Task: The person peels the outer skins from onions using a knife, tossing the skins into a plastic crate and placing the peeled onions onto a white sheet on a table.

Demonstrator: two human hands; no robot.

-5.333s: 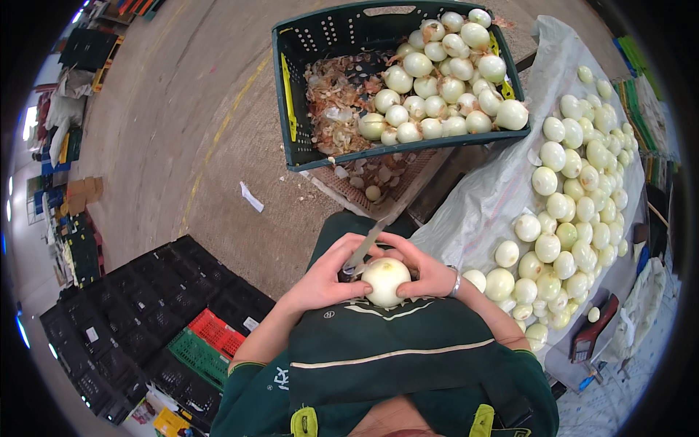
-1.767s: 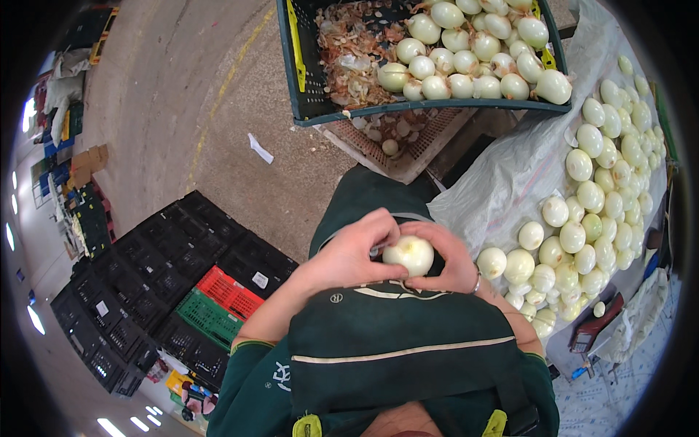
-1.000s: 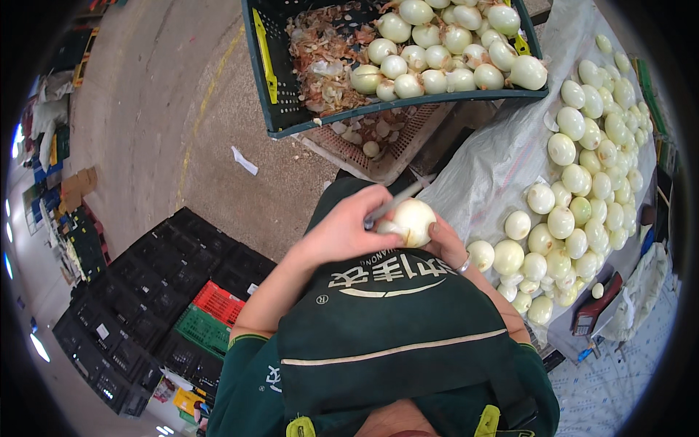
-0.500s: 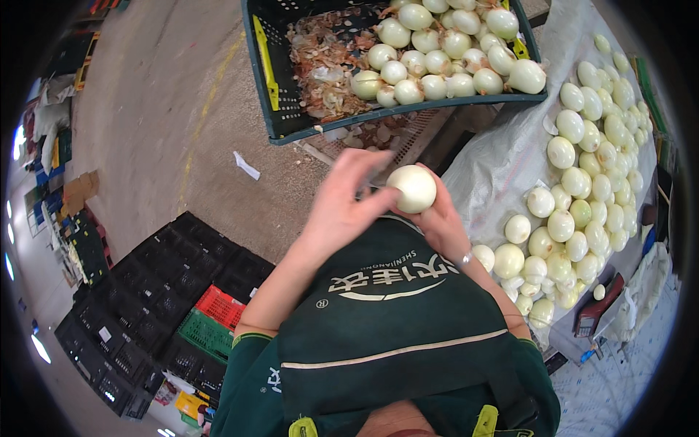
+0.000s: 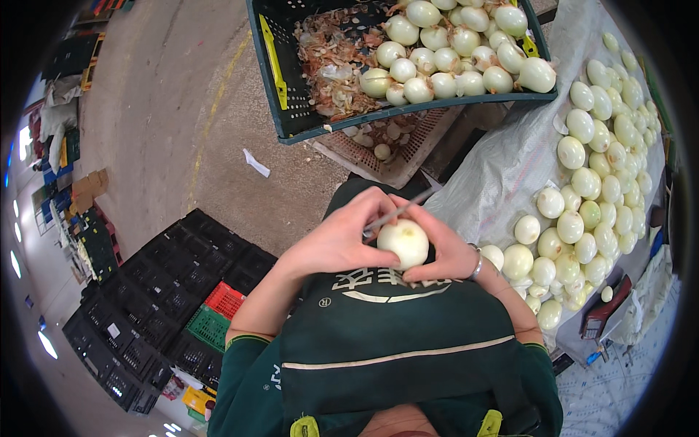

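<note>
A peeled white onion (image 5: 403, 244) sits between my hands in front of my apron, its root or stem end facing up. My right hand (image 5: 450, 247) is closed around its right side, thumb along the lower edge. My left hand (image 5: 338, 231) has its fingers curled around a small knife (image 5: 408, 206), and its thumb presses the onion's near left side. The thin blade slants up to the right past the onion's far side; the handle is mostly hidden in the fingers.
Ahead stands a dark green crate (image 5: 349, 125) with onions and dry skins; below it is a pale basket (image 5: 397, 171) of scraps. Many peeled onions (image 5: 571, 226) lie on white sheeting (image 5: 484, 175) at right. Black crates (image 5: 145, 298) stand at left.
Both hands and the onion have come down closer to my apron. My left hand, blurred before, now rests against the onion, and the knife blade shows clearly.
</note>
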